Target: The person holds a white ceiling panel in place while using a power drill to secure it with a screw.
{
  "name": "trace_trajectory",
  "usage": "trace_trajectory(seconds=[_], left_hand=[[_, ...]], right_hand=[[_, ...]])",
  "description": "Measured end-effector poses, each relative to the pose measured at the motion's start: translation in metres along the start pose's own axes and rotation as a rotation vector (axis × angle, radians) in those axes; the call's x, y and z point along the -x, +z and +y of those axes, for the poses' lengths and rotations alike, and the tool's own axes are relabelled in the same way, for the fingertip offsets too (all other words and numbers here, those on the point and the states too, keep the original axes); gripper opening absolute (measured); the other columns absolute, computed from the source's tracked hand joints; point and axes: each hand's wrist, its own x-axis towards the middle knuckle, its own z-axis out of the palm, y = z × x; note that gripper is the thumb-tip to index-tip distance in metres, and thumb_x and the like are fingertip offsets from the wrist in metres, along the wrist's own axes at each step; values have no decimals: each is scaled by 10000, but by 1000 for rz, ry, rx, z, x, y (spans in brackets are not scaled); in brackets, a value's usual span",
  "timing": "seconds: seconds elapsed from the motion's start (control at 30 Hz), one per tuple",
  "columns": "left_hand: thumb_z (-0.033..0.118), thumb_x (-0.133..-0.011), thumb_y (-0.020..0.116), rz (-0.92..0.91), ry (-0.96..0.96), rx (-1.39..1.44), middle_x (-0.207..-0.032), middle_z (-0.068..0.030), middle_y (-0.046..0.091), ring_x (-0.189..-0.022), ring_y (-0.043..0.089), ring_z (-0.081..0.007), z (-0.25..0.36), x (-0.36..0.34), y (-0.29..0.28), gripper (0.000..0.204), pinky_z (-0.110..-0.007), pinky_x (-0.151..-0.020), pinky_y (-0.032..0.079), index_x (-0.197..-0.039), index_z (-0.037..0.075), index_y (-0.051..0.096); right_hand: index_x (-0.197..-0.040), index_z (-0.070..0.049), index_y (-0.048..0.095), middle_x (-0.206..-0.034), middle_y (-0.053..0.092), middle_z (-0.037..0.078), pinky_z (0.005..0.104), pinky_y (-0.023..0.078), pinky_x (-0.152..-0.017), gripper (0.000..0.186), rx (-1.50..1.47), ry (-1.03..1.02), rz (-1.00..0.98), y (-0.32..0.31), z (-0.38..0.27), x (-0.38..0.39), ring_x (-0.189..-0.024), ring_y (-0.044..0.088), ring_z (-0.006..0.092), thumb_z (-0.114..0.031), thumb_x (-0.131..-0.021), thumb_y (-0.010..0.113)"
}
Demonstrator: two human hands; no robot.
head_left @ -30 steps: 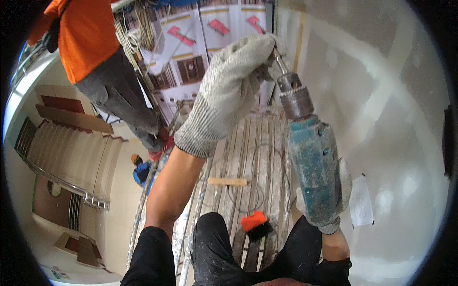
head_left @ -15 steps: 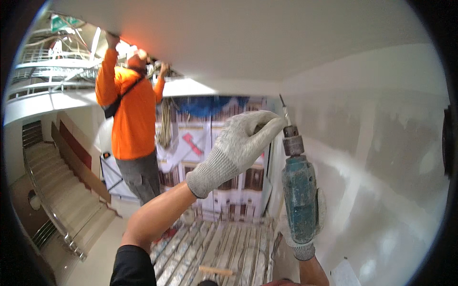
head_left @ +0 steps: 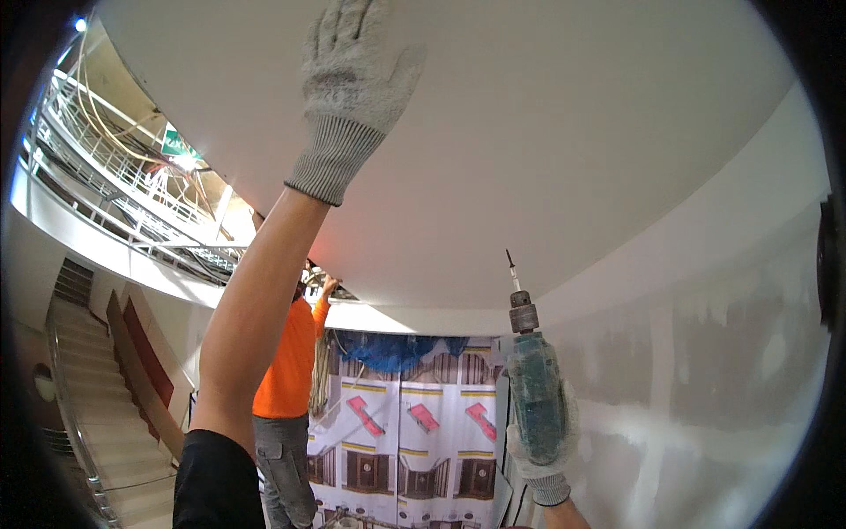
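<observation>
My left hand, in a grey-white knit glove, reaches up in front of the pale ceiling panel. Its fingers are stretched out and it holds nothing; whether the palm presses on the panel is hard to tell. At the lower right my right hand, gloved alike, is wrapped round a dusty teal power drill. The drill points upward. From its dark chuck rises a slim bit with a dark pointed end; I cannot make out whether that is a screw. The tip stands apart from the panel.
Beyond my left forearm a person in an orange top works at the ceiling's edge. Cables and metal framing show in the opening at left, above a staircase. A patched wall curves along the right; a printed sheet hangs behind.
My left hand has left the drill's tip and risen to the upper left, its fingers now straightened. The view has tilted upward. The drill stays in my right hand.
</observation>
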Motion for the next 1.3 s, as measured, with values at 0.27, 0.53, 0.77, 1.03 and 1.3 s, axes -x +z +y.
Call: trace_trajectory(seconds=[0.27,0.53,0.77,1.03,1.3], left_hand=[[265,-943,608,-17,197,141,-1661,-214,270,-1545,224,-394,25,-71,52,700,-529,-1270,180,-1563,40,376],[353,-959,619,-70,245,-74,-1660,-140,298,-1524,286,-337,31,-77,72,728,-536,-1246,235,-1607,176,338],[316,-954,618,-126,231,-103,-1681,-138,256,-1543,251,-349,39,-71,68,763,-547,-1253,204,-1627,168,291],[243,-970,585,23,225,-71,-1596,-155,404,-1460,388,-362,51,-57,78,663,-516,-1209,315,-1595,191,370],[230,-899,613,-130,247,67,-1676,-209,242,-1562,179,-401,56,8,103,669,-569,-1267,149,-1524,47,461]], right_hand=[[-1526,-10,384,-1332,617,151,356,513,-1034,890,-193,-48,124,26,12,-46,-1182,632,219,-69,-764,840],[-1489,-21,445,-1256,640,138,370,528,-978,806,-790,6,52,33,-12,-108,-1120,657,240,-107,-781,820],[-1526,-30,402,-1310,624,146,370,517,-1014,824,-116,-223,158,34,-11,-121,-1162,639,222,-70,-796,782],[-1536,-28,386,-1395,580,182,404,472,-1087,866,-15,-253,153,18,-9,-120,-1279,597,279,-128,-787,810],[-1537,-55,403,-1417,570,162,387,493,-1072,860,-105,-192,125,29,-5,-140,-1263,609,271,-106,-788,823]])
